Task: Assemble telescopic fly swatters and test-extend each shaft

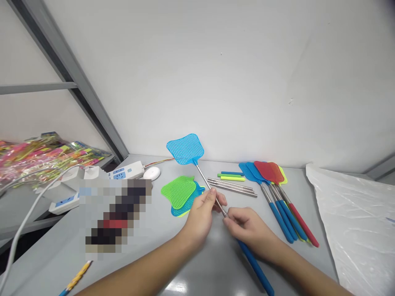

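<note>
A blue fly swatter (186, 149) with a metal rod and a long blue grip slants across the middle of the head view, held in both hands. My left hand (202, 213) is closed round the metal rod below the mesh head. Lower down, my right hand (248, 228) pinches the rod near the top of the blue grip, which runs on below the palm toward the front edge. Just behind my left hand lie loose swatter heads, a green one (179, 192) on top of a blue one (187, 205). Several metal rods (233, 187) rest beyond my fingers.
Blue, green and yellow grip sleeves (231, 178) lie near the wall. Several whole swatters (284, 205) are gathered at right, beside a white plastic sheet (354, 230). Power strips (126, 170), a white round device (152, 173) and a blurred-out object (120, 220) sit at left. Packaged goods (46, 164) lie beyond.
</note>
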Demonstrator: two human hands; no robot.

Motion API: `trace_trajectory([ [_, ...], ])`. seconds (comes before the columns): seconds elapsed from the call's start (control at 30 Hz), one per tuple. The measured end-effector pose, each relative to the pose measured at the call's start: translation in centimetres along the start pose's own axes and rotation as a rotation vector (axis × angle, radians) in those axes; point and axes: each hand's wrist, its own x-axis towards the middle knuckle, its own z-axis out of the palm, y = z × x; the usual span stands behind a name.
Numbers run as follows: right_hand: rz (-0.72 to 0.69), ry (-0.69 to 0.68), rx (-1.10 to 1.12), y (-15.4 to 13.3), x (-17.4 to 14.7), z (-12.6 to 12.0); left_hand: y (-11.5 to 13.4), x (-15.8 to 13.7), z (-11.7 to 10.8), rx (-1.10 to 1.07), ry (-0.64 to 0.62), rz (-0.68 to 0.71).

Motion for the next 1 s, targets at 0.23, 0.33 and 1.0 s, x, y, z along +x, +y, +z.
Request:
trace_trajectory([
  [0.23, 0.004, -0.051, -0.031, -1.2, 0.0, -0.8, 1.8, 1.1, -0.7, -0.170, 0.184, 0.057],
  [0.33, 0.000, -0.116, -0.086, -1.3, -0.4, -0.8, 3.4, 2.6, -2.3, -0.279, 0.386, 0.123],
  [1.0, 0.151, -0.071, 0.092, -0.8, -1.3, -1.9, 1.8, 0.9, -1.4, -0.042, 0.207, 0.091],
])
